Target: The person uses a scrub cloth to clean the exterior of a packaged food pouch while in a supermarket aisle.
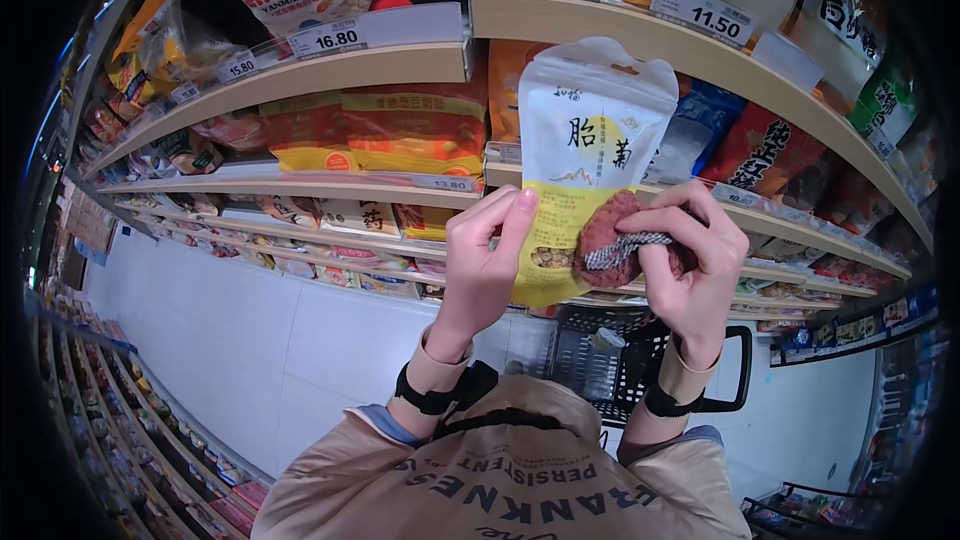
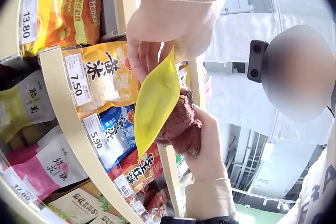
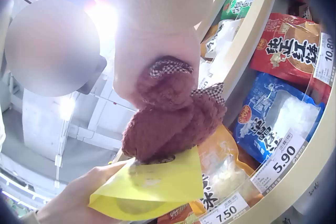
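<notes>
In the head view a white and yellow stand-up pouch with Chinese lettering is held upright in front of the shelves. A small window near its bottom shows dried pieces. My left hand pinches the pouch's left edge, thumb on the front. My right hand grips a bunched, fluffy reddish-brown cloth with black-and-white checked trim. That cloth lies against the pouch's lower right front. The right wrist view shows the cloth at the pouch's yellow base. The fingers behind the pouch are hidden.
Curved shelves with bagged goods and price tags rise in front. Below my arms stands a black shopping cart on the pale tiled floor. More stocked shelves line the lower left.
</notes>
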Demonstrator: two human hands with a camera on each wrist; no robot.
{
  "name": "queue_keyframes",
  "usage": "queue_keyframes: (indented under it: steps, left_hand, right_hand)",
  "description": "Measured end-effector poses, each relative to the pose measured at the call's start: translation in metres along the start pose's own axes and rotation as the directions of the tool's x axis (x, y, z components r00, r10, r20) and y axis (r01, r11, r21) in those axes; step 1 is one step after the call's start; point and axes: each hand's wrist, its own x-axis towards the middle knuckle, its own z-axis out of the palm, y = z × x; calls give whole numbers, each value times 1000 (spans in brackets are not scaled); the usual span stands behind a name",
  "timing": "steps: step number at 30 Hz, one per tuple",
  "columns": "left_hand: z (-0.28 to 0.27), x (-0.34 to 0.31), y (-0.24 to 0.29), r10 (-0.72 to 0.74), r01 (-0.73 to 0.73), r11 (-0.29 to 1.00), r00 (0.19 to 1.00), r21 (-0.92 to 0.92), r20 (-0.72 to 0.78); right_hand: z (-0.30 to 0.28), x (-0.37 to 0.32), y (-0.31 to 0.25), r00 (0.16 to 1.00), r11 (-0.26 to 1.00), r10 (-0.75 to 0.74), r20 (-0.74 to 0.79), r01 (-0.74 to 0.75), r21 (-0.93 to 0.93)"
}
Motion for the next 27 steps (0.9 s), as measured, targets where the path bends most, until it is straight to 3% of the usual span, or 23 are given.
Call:
queue_keyframes:
  steps: [7,9,12,15,17,21,23,27]
  left_hand:
    - [8,-5,5,44,-53,996,992,70,121]
    - [7,-6,4,77,-85,991,994,105,73]
    - [-4,-2,-9,79,-77,995,996,68,-28]
    - [-11,1,-8,83,-84,996,991,0,-109]
    - [-17,1,-9,23,-25,1000,994,-19,-104]
    - [-23,-1,-3,20,-22,1000,993,-16,-119]
    - [-26,-1,-6,45,-41,998,993,39,-108]
    - [-25,1,-4,56,-59,998,990,-13,-133]
  right_hand:
    - [18,15,-6,942,982,-162,-294,123,-146]
    - [22,14,-8,961,962,-230,-150,202,-181]
    - [24,4,-17,981,981,-185,60,188,-45]
    - [24,-3,-22,945,971,-236,227,221,90]
    - [23,-9,-25,910,962,-233,343,165,215]
    - [24,-11,-24,886,933,-250,391,113,342]
    - [16,-4,-22,912,966,-179,368,91,242]
    - [6,4,-7,987,998,-45,155,38,46]
